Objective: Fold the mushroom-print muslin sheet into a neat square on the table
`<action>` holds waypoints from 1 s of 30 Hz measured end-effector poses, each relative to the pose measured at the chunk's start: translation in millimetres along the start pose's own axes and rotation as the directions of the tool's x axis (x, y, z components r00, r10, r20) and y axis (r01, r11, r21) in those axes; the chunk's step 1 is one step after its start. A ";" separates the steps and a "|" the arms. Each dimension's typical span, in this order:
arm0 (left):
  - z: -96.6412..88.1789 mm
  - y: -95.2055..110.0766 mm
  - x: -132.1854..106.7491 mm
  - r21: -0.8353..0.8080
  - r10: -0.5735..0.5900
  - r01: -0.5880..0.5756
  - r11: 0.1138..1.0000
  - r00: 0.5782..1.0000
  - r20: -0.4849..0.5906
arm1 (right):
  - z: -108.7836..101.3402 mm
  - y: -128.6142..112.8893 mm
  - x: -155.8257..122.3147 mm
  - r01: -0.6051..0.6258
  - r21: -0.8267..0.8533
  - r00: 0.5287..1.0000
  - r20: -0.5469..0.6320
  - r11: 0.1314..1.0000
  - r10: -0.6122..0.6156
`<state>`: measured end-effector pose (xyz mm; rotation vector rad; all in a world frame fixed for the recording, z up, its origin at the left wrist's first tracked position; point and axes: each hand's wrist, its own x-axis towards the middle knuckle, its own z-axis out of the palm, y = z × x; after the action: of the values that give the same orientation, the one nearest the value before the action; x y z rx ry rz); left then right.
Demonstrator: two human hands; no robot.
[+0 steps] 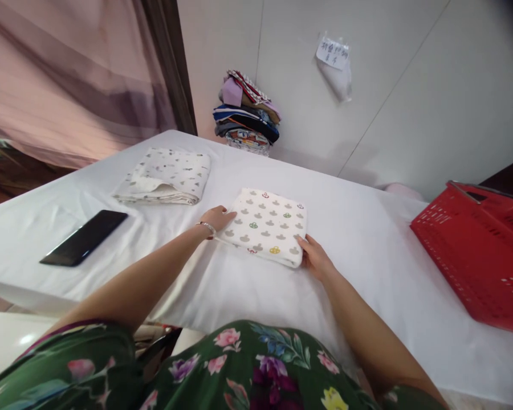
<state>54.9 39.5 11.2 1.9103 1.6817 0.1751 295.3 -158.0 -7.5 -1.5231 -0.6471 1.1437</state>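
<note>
A folded white cloth with a small printed pattern [268, 225] lies on the white-covered table [367, 239] in front of me. My left hand [216, 218] rests at the cloth's left edge, fingers laid against it. My right hand [314, 257] holds the cloth's near right corner, fingers curled at the edge. A bracelet sits on my left wrist.
A second folded patterned cloth [165, 176] lies further back on the left. A black phone [85, 237] lies near the left edge. A red plastic basket [479, 250] stands at the right. A pile of folded coloured fabrics [247, 114] leans against the wall behind.
</note>
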 end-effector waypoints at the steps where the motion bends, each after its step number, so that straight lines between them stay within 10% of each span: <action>1: 1.1 1.1 1.5 0.010 -0.003 0.003 1.000 1.000 -0.006 | 2.0 -1.6 1.4 -0.010 -0.014 1.000 0.025 1.000 0.011; 17: 20.0 8.7 -28.6 0.125 0.174 -0.162 0.979 0.981 -0.089 | -34.5 -2.2 9.5 0.143 -0.201 0.954 -0.232 0.969 -0.190; 21: 18.5 -0.2 -46.2 0.111 0.466 -0.453 0.885 0.851 -0.242 | -39.1 13.5 -14.1 0.328 -0.402 0.907 -0.121 0.855 -0.404; 25: 21.3 -14.9 -60.6 0.170 0.718 -0.698 0.696 0.684 -0.132 | -38.0 30.7 -31.0 0.393 -0.639 0.877 0.044 0.661 -0.479; 30: 30.8 -24.1 -54.8 0.138 0.758 -0.746 0.652 0.645 -0.096 | -25.5 29.1 -29.0 0.328 -0.805 0.862 0.042 0.494 -0.504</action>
<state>37.5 -21.5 -11.3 2.6238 0.8517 0.5870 302.2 -201.9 -26.5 -2.0144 -1.4350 0.2598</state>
